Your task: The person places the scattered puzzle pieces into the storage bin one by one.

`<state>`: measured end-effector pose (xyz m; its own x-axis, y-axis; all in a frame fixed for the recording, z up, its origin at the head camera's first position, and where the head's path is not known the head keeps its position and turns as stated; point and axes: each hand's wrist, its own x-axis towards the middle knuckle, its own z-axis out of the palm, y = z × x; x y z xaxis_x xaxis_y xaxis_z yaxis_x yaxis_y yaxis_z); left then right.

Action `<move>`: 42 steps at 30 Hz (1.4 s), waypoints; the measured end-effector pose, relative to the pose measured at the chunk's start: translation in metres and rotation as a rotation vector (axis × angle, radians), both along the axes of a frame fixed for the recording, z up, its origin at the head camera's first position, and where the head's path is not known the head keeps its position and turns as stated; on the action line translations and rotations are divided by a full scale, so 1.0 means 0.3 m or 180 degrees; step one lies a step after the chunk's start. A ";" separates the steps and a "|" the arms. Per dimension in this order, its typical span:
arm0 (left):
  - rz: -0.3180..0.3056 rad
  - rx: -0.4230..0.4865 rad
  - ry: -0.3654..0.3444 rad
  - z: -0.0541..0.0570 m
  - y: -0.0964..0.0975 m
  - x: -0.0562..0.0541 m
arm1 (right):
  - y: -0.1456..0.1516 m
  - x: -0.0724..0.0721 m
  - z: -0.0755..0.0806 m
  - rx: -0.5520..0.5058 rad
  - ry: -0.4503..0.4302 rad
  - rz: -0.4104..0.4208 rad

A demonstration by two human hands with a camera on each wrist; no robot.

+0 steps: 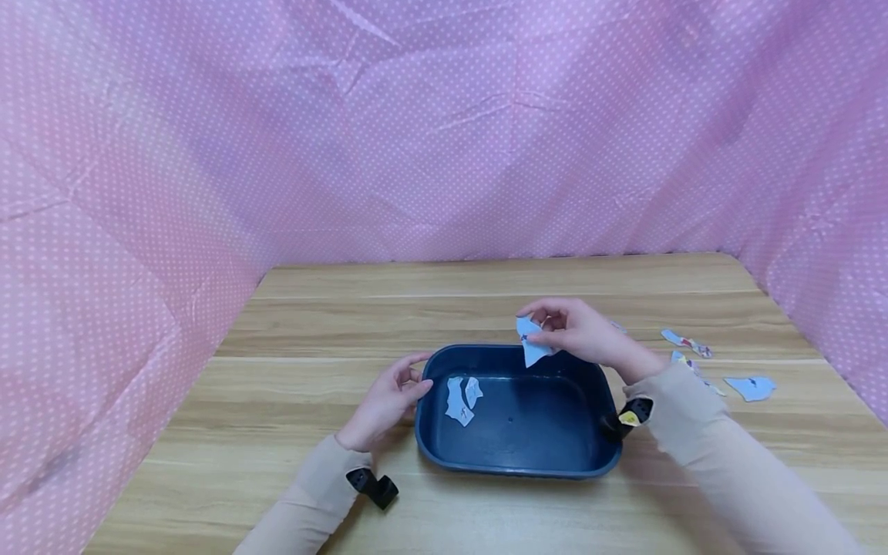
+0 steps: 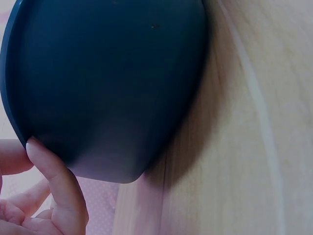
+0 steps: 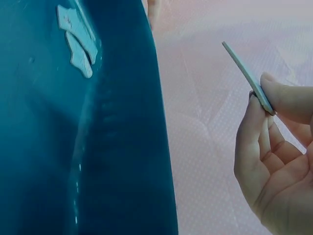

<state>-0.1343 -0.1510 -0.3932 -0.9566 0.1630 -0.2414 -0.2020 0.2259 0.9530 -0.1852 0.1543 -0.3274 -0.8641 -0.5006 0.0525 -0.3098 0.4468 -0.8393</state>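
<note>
A dark blue plastic basin (image 1: 513,443) rests on the wooden table. My left hand (image 1: 385,395) holds its left rim, thumb on the edge and fingers outside, as the left wrist view also shows. Over the far right rim, my right hand (image 1: 583,333) pinches a flat, jagged pale-blue puzzle piece (image 1: 529,347) with a small dark mark. Seen edge-on in the right wrist view, that piece (image 3: 243,71) is thin and stiff, between thumb and fingers. Two similar pieces, a longer one (image 1: 456,402) and a smaller one (image 1: 473,392), lie inside the basin at its left.
Right of the basin lie several more pieces: a pale-blue one (image 1: 751,388), a colourfully printed one (image 1: 687,343), and others partly behind my right wrist. Pink dotted cloth (image 1: 444,154) hangs around the table's back and sides. Wooden tabletop (image 1: 277,401) extends left of the basin.
</note>
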 end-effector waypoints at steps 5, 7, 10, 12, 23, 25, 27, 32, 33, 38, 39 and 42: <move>-0.0026 0.0007 -0.0017 0.001 -0.001 -0.002 | -0.042 -0.004 -0.023 -0.0110 -0.0032 0.0039; -0.0028 0.0009 -0.0017 0.000 -0.002 -0.002 | -0.058 -0.002 -0.033 -0.0178 -0.0073 0.0042; -0.0028 0.0017 -0.0015 -0.001 -0.003 -0.004 | -0.081 0.000 -0.046 -0.0268 -0.0115 0.0021; -0.0023 0.0019 -0.0016 -0.002 -0.003 -0.004 | -0.096 0.001 -0.054 -0.0338 -0.0150 0.0003; -0.0025 -0.0014 0.0035 0.002 -0.001 -0.004 | -0.156 0.016 -0.086 -0.0256 -0.0256 0.0050; -0.0022 -0.0026 0.0043 0.003 -0.001 -0.002 | -0.165 0.016 -0.096 -0.0176 -0.0252 0.0128; -0.0026 -0.0028 0.0041 0.002 -0.001 -0.001 | -0.171 0.017 -0.108 -0.0072 -0.0243 0.0194; -0.0038 -0.0006 0.0042 -0.002 -0.003 -0.002 | -0.183 0.018 -0.129 0.0124 -0.0214 0.0229; -0.0045 0.0000 0.0046 -0.003 -0.003 -0.003 | -0.185 0.019 -0.131 0.0153 -0.0210 0.0218; -0.0060 -0.0018 0.0054 -0.006 -0.003 -0.006 | -0.190 0.021 -0.137 0.0260 -0.0191 0.0161; -0.0061 -0.0022 0.0056 -0.006 -0.004 -0.006 | -0.190 0.021 -0.138 0.0278 -0.0187 0.0162; -0.0067 -0.0018 0.0059 -0.006 -0.005 -0.008 | -0.192 0.020 -0.142 0.0341 -0.0171 0.0197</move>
